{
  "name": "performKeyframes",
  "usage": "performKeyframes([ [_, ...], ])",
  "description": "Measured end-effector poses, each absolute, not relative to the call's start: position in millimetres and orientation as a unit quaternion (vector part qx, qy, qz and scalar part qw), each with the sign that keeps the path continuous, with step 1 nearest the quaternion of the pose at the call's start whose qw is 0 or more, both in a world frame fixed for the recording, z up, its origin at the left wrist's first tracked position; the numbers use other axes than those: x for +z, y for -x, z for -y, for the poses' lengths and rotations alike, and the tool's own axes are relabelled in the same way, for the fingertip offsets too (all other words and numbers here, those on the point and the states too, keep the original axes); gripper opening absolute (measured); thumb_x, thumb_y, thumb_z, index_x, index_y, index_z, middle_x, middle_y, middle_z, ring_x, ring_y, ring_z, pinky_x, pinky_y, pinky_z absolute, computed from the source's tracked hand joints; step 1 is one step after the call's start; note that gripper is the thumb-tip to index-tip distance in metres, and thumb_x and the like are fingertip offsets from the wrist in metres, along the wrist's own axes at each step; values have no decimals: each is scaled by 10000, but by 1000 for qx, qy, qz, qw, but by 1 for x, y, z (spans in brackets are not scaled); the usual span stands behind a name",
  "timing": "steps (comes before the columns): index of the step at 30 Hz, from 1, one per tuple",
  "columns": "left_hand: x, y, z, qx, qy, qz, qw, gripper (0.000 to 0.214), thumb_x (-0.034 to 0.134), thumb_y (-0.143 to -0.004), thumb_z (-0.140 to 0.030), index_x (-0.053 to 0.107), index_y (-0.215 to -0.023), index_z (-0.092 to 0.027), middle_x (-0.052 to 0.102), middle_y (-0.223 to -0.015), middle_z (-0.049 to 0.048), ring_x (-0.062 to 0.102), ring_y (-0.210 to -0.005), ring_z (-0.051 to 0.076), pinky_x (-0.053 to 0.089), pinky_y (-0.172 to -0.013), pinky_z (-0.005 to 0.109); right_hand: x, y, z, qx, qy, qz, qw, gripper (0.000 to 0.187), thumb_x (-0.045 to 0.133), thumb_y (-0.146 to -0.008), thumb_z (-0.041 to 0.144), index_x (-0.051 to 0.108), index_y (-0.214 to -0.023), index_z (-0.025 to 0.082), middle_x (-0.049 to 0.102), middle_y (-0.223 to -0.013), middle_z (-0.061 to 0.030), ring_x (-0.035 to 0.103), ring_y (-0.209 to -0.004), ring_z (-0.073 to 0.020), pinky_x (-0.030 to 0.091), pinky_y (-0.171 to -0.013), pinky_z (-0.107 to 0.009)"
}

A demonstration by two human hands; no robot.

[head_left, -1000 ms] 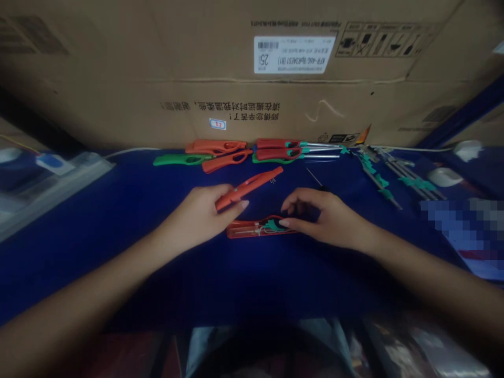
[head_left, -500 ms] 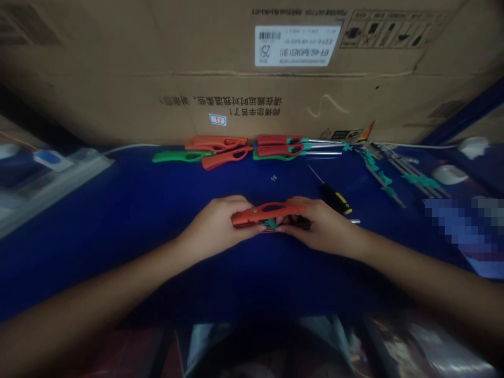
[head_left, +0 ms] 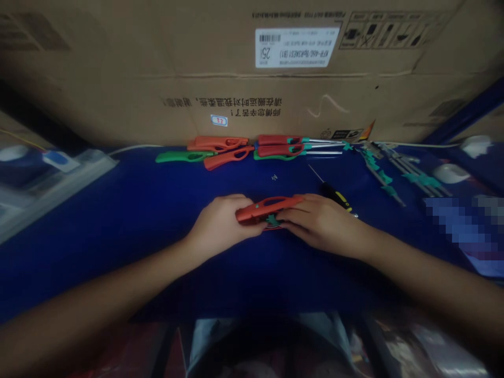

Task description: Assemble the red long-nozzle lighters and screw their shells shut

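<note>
An orange-red utility lighter body [head_left: 271, 204] is held between both hands above the blue table, its two casing halves gaping apart on the side facing me. My left hand [head_left: 224, 223] is closed around its left end. My right hand [head_left: 321, 220] is closed on the right end, its fingers reaching into the gap. A green trigger piece [head_left: 272, 220] shows inside, close to the right fingertips. The casing's right end is hidden behind my right hand. Just beyond that hand lies a black and yellow screwdriver [head_left: 334, 195].
Orange and green lighter handles [head_left: 226, 158] lie along the back, beside red lighters [head_left: 280, 150] with metal tubes. Loose metal tubes with green pieces [head_left: 417, 176] lie at right. Small screws [head_left: 274, 177] sit mid-table. A cardboard box [head_left: 157, 63] walls the back.
The right end of the lighter body has tipped up a little. My right hand has turned over more, with its fingers now across the open side near the green piece.
</note>
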State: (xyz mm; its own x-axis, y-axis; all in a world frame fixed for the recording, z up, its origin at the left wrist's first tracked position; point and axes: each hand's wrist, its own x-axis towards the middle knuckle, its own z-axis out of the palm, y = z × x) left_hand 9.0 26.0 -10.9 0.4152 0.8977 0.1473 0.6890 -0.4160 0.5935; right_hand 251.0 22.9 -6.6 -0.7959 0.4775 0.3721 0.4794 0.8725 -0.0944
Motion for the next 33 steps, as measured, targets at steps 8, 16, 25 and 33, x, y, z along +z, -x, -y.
performKeyframes([
  [8,-6,-11,-23,210,-804,-515,212,285,763,-749,-469,667,-727,-201,655,-763,-18,588,-655,137,361,-579,251,-8,-247,-21,-14,268,946,184,223,513,-999,232,726,-981,167,757,-1031,-91,698,-926,-229,528,-881,-379],
  [16,0,-16,-19,170,-793,-555,185,317,749,-721,-469,584,-654,-207,615,-727,-56,542,-618,118,299,-535,247,-6,-246,-17,1,271,944,188,180,560,-960,233,723,-974,159,745,-1008,-104,692,-920,-234,531,-865,-383],
  [25,-3,-12,-22,200,-809,-523,180,311,759,-749,-452,590,-710,-195,602,-766,-42,549,-655,122,326,-563,257,9,-256,-20,46,298,891,338,115,605,-885,160,619,-772,175,600,-710,-32,565,-668,-161,459,-617,-297],
  [33,1,-4,-24,248,-829,-463,193,251,762,-802,-389,697,-980,-224,654,-934,-16,630,-820,147,463,-746,276,7,-257,-25,39,338,881,329,277,670,-883,246,631,-1140,149,633,-1090,-119,617,-993,-235,533,-834,-362],
])
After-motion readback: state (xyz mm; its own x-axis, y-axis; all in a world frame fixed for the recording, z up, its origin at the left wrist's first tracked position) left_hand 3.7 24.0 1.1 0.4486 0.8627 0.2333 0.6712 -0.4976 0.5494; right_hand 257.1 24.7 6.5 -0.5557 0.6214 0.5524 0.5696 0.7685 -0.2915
